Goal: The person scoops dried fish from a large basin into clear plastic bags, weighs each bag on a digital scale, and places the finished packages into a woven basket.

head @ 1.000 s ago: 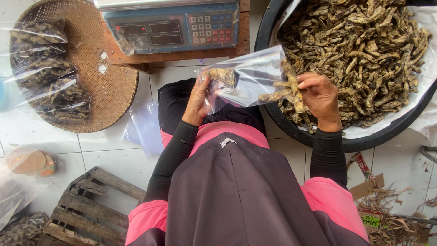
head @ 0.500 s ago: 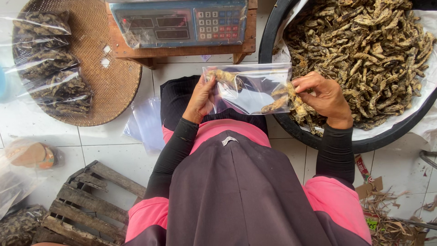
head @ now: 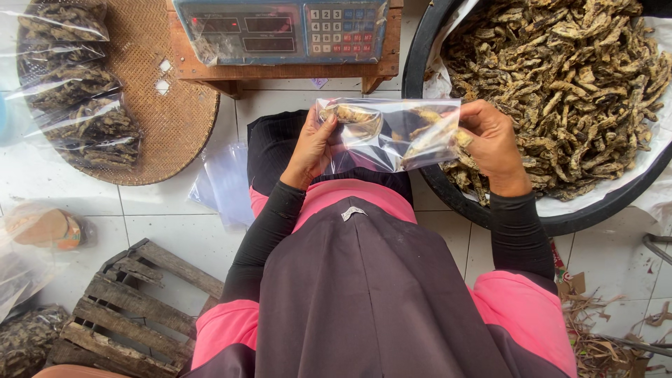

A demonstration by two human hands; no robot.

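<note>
A clear plastic bag with a few brown dried pieces inside is stretched flat between both hands, above my lap. My left hand pinches its left edge. My right hand grips the right edge, next to the rim of a large black basin lined with white plastic and heaped with dried brown pieces. Both arms wear black sleeves.
A digital scale wrapped in plastic sits on a wooden stand ahead. A round woven tray at the left holds several filled bags. Empty clear bags lie on the tiled floor. A wooden pallet is at the lower left.
My right hand has come away from the basin and put its dried pieces into the bag. The bag is now held flat and level between both hands.
</note>
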